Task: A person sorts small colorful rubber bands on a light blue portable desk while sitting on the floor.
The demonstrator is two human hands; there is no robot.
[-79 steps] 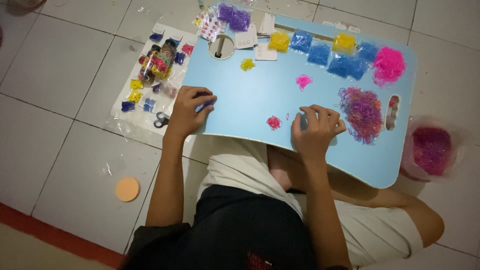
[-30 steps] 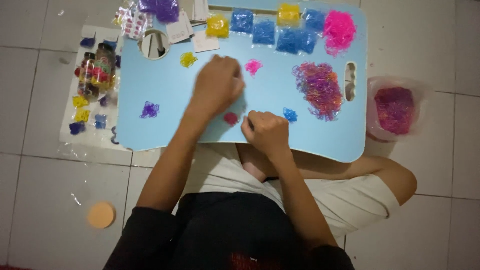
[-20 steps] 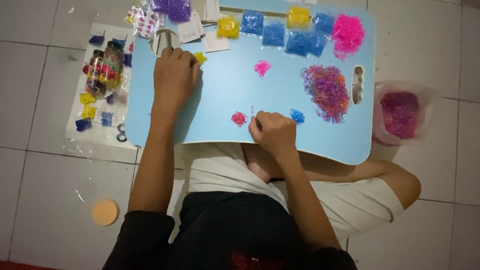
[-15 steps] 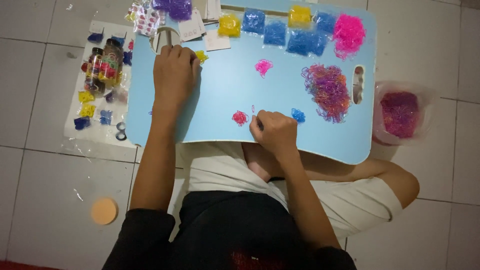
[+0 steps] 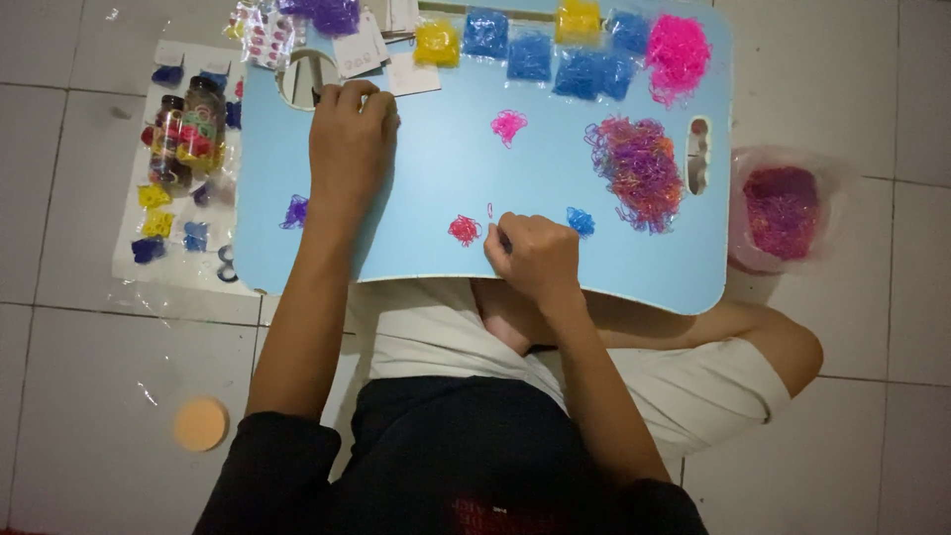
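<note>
small rubber bands, sorted by colour on a light blue lap table [image 5: 446,188]. entries left to right, as i read them from the head camera.

- floor sheet [image 5: 129,267]: one clear jar of mixed bands [image 5: 193,124], several small yellow and blue packets, exact count unclear.
- purple heap [image 5: 295,211]: one, near the table's left edge.
- left hand [image 5: 349,149]: palm down, fingers curled over the spot beside the round cup hole [image 5: 297,77]; i cannot tell what it holds.
- red heap [image 5: 463,230]: one, with a single loose band just beside it.
- right hand [image 5: 533,256]: closed in a loose fist on the near edge; contents hidden.
- pink heap [image 5: 508,125]: one, small.
- blue heap [image 5: 580,220]: one, small.
- back row: two yellow bagged lots, about five blue, one large loose pink pile [image 5: 677,52].
- mixed pile [image 5: 634,170]: one, large.
- bag of dark pink bands [image 5: 783,210]: one, on the floor.

my judgement: sorting is early; sorted heaps are small, and the mixed pile remains.
</note>
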